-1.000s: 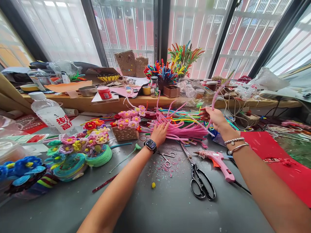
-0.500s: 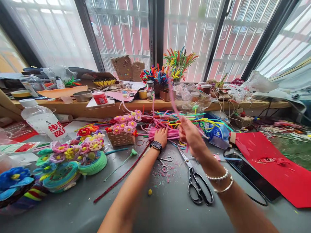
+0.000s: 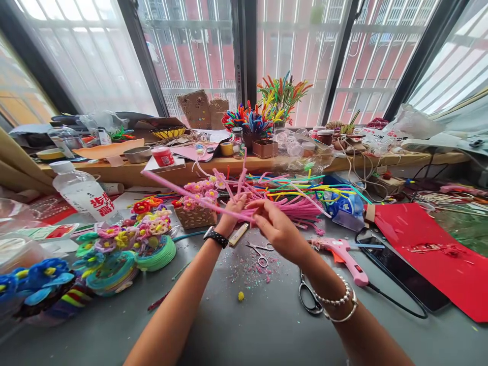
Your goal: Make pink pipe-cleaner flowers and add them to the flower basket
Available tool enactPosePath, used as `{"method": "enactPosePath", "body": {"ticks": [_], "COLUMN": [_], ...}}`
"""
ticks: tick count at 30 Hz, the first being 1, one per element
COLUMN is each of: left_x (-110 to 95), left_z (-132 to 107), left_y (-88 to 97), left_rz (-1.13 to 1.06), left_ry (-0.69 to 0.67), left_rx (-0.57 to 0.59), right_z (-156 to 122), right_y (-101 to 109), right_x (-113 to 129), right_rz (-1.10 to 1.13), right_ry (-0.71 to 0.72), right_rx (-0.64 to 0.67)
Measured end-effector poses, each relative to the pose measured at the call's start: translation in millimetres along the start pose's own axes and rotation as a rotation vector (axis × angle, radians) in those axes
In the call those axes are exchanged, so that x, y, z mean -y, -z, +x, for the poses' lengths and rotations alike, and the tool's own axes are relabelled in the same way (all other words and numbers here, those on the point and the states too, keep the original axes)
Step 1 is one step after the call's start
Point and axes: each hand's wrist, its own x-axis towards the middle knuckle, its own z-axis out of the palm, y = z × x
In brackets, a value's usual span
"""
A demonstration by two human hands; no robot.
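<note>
A long pink pipe cleaner (image 3: 183, 191) slants across in front of my hands, its near end pinched in the fingers of my right hand (image 3: 272, 226). My left hand (image 3: 233, 209) is close beside, fingers closed, with pink pipe cleaners (image 3: 241, 180) sticking up out of it; how many it grips is hidden. Behind both hands lies a heap of pink pipe cleaners (image 3: 301, 206). Small scissors (image 3: 262, 254) rest on the table below my hands. The large black-handled scissors (image 3: 308, 295) are partly covered by my right forearm.
Pipe-cleaner flowers fill a woven box (image 3: 194, 217) and green coiled pots (image 3: 156, 252) on the left, near a water bottle (image 3: 86, 193). On the right are a pink glue gun (image 3: 348, 256), a phone (image 3: 404, 279) and red card (image 3: 427, 259). A cluttered wooden sill (image 3: 213, 165) runs behind.
My right hand has come down and left, swinging the pink pipe cleaner from upright to slanting leftward. My left hand has shifted left off the heap. The glue gun is now uncovered.
</note>
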Motion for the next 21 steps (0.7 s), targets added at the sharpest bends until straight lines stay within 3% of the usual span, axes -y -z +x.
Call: {"method": "enactPosePath", "body": {"ticks": [2, 5, 8, 11, 17, 21], "left_x": [-10, -22, -28, -24, -13, -19], "left_z": [-11, -30, -43, -44, -41, -48], "left_y": [7.5, 16.4, 20.4, 23.3, 28.4, 25.1], "left_rz": [-0.139, -0.35, -0.373, -0.401, -0.562, -0.561], "left_ry": [0.015, -0.012, -0.037, -0.01, 0.079, 0.077], "left_rx": [-0.007, 0.123, 0.14, 0.082, -0.027, 0.046], "right_z": [2, 4, 4, 4, 0, -1], "right_y": [12, 27, 36, 44, 72, 86], "right_x": [1, -3, -9, -14, -11, -11], "right_rz": [-0.075, -0.22, -0.305, -0.348, -0.153, -0.08], "right_ry": [0.003, 0.013, -0.039, -0.117, -0.208, -0.321], "right_rx": [-0.103, -0.206, -0.013, 0.128, 0.218, 0.187]}}
